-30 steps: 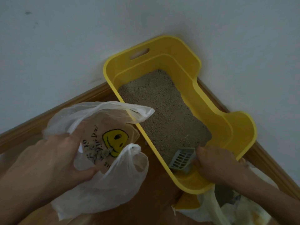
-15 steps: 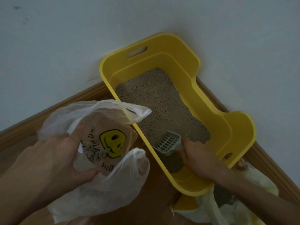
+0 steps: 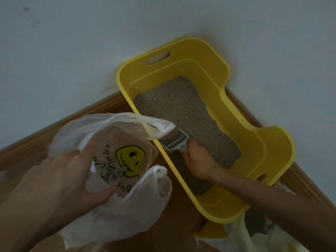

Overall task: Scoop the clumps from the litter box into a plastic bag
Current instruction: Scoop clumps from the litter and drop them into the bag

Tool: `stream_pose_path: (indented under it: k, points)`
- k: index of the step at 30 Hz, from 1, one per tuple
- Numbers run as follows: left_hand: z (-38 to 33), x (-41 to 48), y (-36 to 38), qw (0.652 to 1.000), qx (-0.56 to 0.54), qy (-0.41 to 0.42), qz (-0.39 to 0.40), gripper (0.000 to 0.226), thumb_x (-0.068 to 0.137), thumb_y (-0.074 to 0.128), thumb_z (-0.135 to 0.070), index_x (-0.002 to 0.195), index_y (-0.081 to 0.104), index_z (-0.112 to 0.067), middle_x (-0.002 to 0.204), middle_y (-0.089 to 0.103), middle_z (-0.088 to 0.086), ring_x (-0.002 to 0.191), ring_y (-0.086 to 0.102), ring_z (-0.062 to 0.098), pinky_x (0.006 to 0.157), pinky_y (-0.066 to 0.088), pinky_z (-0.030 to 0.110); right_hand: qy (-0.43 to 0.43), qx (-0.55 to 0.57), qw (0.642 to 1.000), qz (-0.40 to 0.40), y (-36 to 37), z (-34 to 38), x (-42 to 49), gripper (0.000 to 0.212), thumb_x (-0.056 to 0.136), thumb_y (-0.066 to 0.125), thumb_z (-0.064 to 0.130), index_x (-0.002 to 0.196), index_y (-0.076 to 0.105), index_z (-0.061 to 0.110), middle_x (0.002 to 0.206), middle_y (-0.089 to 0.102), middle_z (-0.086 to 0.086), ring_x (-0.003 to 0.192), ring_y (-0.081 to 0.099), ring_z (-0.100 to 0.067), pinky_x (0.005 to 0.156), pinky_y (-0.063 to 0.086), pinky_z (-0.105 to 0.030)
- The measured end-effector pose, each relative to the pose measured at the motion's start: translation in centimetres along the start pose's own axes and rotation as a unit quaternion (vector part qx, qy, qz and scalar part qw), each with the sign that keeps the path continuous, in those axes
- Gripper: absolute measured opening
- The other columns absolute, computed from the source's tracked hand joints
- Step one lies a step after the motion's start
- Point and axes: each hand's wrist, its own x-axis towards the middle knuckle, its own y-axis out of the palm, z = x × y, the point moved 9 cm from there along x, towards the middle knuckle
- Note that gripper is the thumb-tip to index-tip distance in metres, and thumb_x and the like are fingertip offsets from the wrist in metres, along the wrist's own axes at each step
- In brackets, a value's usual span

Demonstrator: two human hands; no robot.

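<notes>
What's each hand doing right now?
Left hand: grips the plastic bag.
Right hand: grips the scoop inside the litter box.

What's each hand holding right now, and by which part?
The right hand grips the grey scoop by its handle, inside the litter box. The left hand holds the plastic bag at the rim of its open mouth.

The litter box (image 3: 214, 57) is bright yellow; its litter (image 3: 187, 113) is speckled grey-beige; the scoop (image 3: 174, 141) is pale grey with a slotted grid; the plastic bag (image 3: 116, 215) is translucent white, printed with a yellow smiley face (image 3: 130, 160) and black lettering; the floor (image 3: 181, 231) is brown wood; the wall (image 3: 72, 51) is plain whitish.
</notes>
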Motion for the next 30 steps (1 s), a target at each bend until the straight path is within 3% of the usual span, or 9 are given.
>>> stream_pose_path:
  k: [5,9,14,19,22,24,28,30]
  points:
    - [-0.1,-0.1,-0.3,0.999,0.032,-0.008,-0.005,0.111,0.045,0.041,-0.091,0.137,0.014,-0.036,0.056,0.054,-0.009,0.049,0.057,0.021,0.044,0.053,0.038,-0.004,-0.018,0.999,-0.038,0.0,0.9,1.3,0.027,0.103,0.036,0.029,0.118,0.041,0.007,0.086,0.058,-0.004,0.068,0.058,-0.018,0.053,0.041,-0.03]
    - [-0.4,0.0,-0.7,0.999,0.04,-0.008,-0.007,0.116,0.046,0.026,-0.1,0.14,0.014,-0.033,0.056,0.052,-0.012,0.049,0.055,0.016,0.041,0.05,0.032,-0.008,-0.013,0.998,-0.058,-0.2,1.5,2.3,0.027,0.102,0.038,0.031,0.113,0.044,0.006,0.088,0.058,-0.007,0.072,0.058,-0.024,0.057,0.043,-0.036]
    - [-1.0,0.0,-1.2,0.999,0.04,-0.003,-0.017,0.111,0.048,0.042,-0.087,0.139,0.021,-0.029,0.06,0.055,-0.012,0.05,0.057,0.018,0.041,0.048,0.03,-0.008,-0.009,0.997,-0.076,-0.1,2.3,3.6,0.029,0.102,0.039,0.032,0.116,0.044,0.008,0.096,0.063,-0.013,0.073,0.057,-0.022,0.06,0.045,-0.036]
    - [-0.5,-0.3,-1.1,0.999,0.035,-0.021,0.005,0.113,0.044,0.036,-0.091,0.138,0.002,-0.04,0.064,0.051,-0.016,0.058,0.057,0.012,0.048,0.052,0.033,-0.024,0.007,0.996,-0.089,-0.6,3.9,4.9,0.031,0.103,0.037,0.03,0.118,0.045,0.004,0.109,0.062,-0.019,0.09,0.061,-0.034,0.071,0.048,-0.041]
    - [-0.4,-0.4,-1.2,0.999,0.034,-0.018,-0.002,0.108,0.046,0.038,-0.09,0.138,0.014,-0.038,0.061,0.05,-0.016,0.053,0.056,0.016,0.045,0.052,0.034,-0.012,0.019,0.996,-0.091,-0.9,4.8,5.6,0.033,0.102,0.039,0.03,0.119,0.043,0.002,0.112,0.061,-0.021,0.097,0.06,-0.038,0.077,0.049,-0.045]
    - [-0.4,-0.6,-1.4,1.0,0.024,-0.018,-0.007,0.106,0.046,0.041,-0.089,0.135,0.022,-0.035,0.058,0.047,-0.017,0.05,0.056,0.016,0.042,0.051,0.034,-0.004,0.027,0.995,-0.093,-0.9,5.1,6.2,0.032,0.102,0.042,0.029,0.12,0.042,0.002,0.112,0.062,-0.022,0.097,0.06,-0.04,0.075,0.048,-0.044]
    - [0.2,-0.8,-1.3,0.999,0.032,-0.029,-0.01,0.112,0.043,0.031,-0.1,0.137,0.007,-0.044,0.063,0.053,-0.016,0.058,0.061,0.021,0.048,0.053,0.036,-0.009,0.038,0.994,-0.103,-0.8,5.1,6.7,0.029,0.101,0.044,0.028,0.116,0.043,0.003,0.103,0.064,-0.02,0.083,0.06,-0.034,0.063,0.043,-0.037]
    - [0.4,-0.9,-1.3,0.999,0.028,-0.031,-0.018,0.11,0.043,0.039,-0.095,0.136,0.005,-0.046,0.064,0.053,-0.016,0.062,0.063,0.024,0.051,0.054,0.038,-0.018,0.048,0.992,-0.115,-0.9,4.9,6.5,0.027,0.101,0.045,0.028,0.112,0.045,0.004,0.1,0.065,-0.018,0.081,0.06,-0.032,0.063,0.048,-0.04]
